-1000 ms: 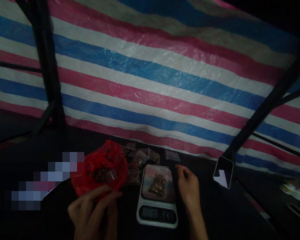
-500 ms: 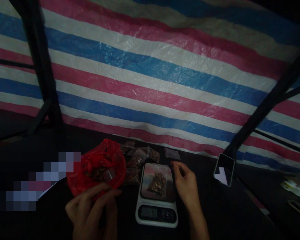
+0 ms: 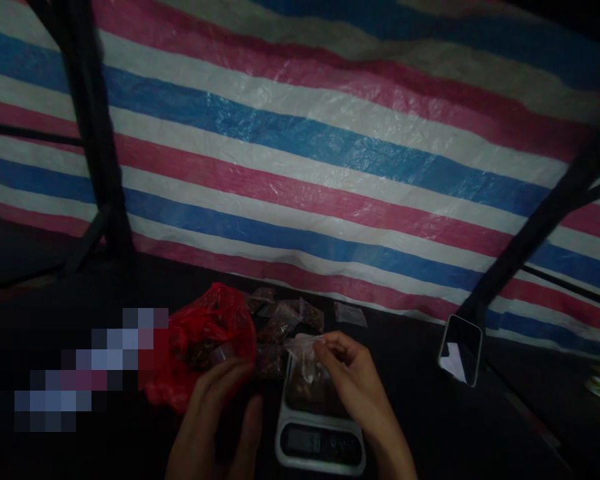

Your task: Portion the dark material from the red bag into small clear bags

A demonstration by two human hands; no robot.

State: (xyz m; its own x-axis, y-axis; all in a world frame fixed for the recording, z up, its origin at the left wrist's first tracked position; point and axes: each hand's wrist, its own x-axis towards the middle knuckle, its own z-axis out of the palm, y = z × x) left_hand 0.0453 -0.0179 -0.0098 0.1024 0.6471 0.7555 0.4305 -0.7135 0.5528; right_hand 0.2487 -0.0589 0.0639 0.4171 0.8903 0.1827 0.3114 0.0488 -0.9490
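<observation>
Over the plate of a white kitchen scale with a black display panel (image 3: 321, 448), the right hand (image 3: 357, 377) had its thumb and fingertips clamped on the upper edge of a small clear plastic bag (image 3: 306, 348); whether the bag's lower end touched the plate could not be told. The left hand (image 3: 207, 417) was apart from it, to the left of the scale, fingers and thumb parted with nothing visible between them. Just beyond the left fingers lay a crumpled, translucent red plastic bag (image 3: 233, 310), its mouth showing brown, loose contents (image 3: 196, 355), too dim to identify. Between and beyond the two hands, several small clear packets with dark contents (image 3: 280, 323) lay grouped on the black desk (image 3: 430, 427), near the red bag. Past the right hand lay a flat, pale clear packet (image 3: 351, 315); farther to that hand's right, a smartphone with a dark screen and a pale frame (image 3: 461, 352) leaned at a tilt against a black post (image 3: 505, 270). Beyond both hands hung a plastic sheet striped blue, white and pinkish red (image 3: 300, 180).
</observation>
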